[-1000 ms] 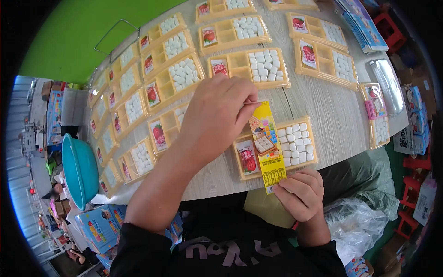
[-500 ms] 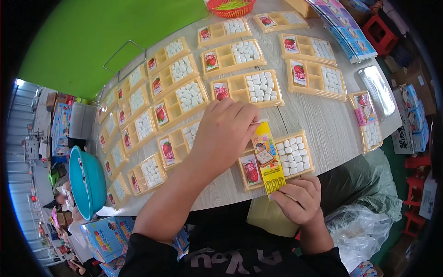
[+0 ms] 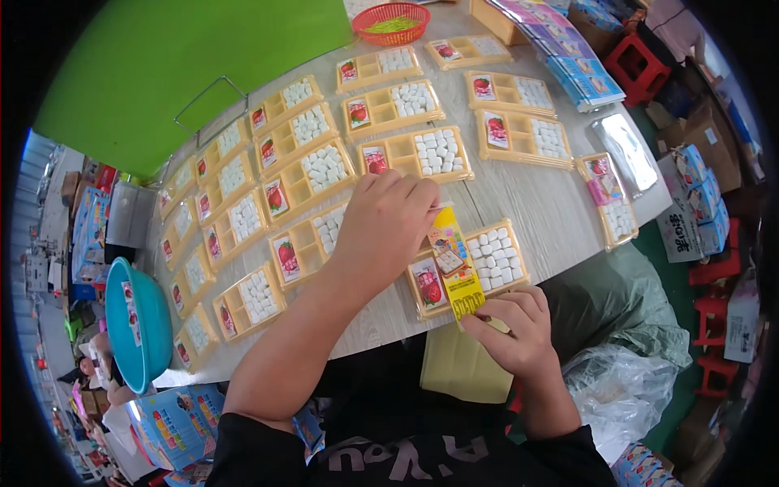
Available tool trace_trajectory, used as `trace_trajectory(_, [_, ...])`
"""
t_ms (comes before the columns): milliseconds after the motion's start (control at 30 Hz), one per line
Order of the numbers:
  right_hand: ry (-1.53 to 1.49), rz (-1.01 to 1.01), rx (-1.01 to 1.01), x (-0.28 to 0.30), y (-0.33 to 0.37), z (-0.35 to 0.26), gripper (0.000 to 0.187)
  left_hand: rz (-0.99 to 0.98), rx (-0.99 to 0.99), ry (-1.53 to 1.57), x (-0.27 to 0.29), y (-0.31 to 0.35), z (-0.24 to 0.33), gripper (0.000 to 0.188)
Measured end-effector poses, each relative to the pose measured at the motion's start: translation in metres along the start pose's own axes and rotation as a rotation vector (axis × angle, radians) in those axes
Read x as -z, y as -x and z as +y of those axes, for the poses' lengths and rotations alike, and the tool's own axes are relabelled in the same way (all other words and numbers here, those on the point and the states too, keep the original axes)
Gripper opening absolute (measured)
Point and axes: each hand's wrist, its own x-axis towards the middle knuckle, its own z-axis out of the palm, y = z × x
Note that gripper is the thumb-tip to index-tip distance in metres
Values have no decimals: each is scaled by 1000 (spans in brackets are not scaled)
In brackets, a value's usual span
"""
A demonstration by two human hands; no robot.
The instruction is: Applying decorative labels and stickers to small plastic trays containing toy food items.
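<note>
A long yellow printed cardboard strip (image 3: 457, 272) stretches between my two hands. Its far end is gripped by my left hand (image 3: 391, 219), fingers curled over it. At the near end, my right hand (image 3: 518, 329) pinches the strip between thumb and fingers. Directly beneath lies a pale yellow tray (image 3: 518, 230) at the table's front edge. White marshmallow-like pieces (image 3: 495, 258) fill its right compartment, and a red strawberry-printed packet (image 3: 428, 282) sits in the left one. The strip crosses over the tray's middle, hiding that part.
Similar filled trays (image 3: 406, 104) stand in rows across the grey table (image 3: 527, 191). A tray with a pink band (image 3: 608, 203) lies at the right. Beyond are a red basket (image 3: 391, 24) and stacked printed cards (image 3: 584, 77). A teal basin (image 3: 139, 325) stands at the left.
The whole view has shifted slightly, with the table scene moving left in the picture. Both hands keep hold of the yellow strip over the same tray.
</note>
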Motion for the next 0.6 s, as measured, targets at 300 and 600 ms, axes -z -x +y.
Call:
trace_trajectory(300, [59,-57,-45,5,0,-14,26,0,-66,-59,-5,3,0,13])
trace_trajectory(600, [129,-74,-45,5,-6,-25,21,24,-112,-85,-7,7,-6,12])
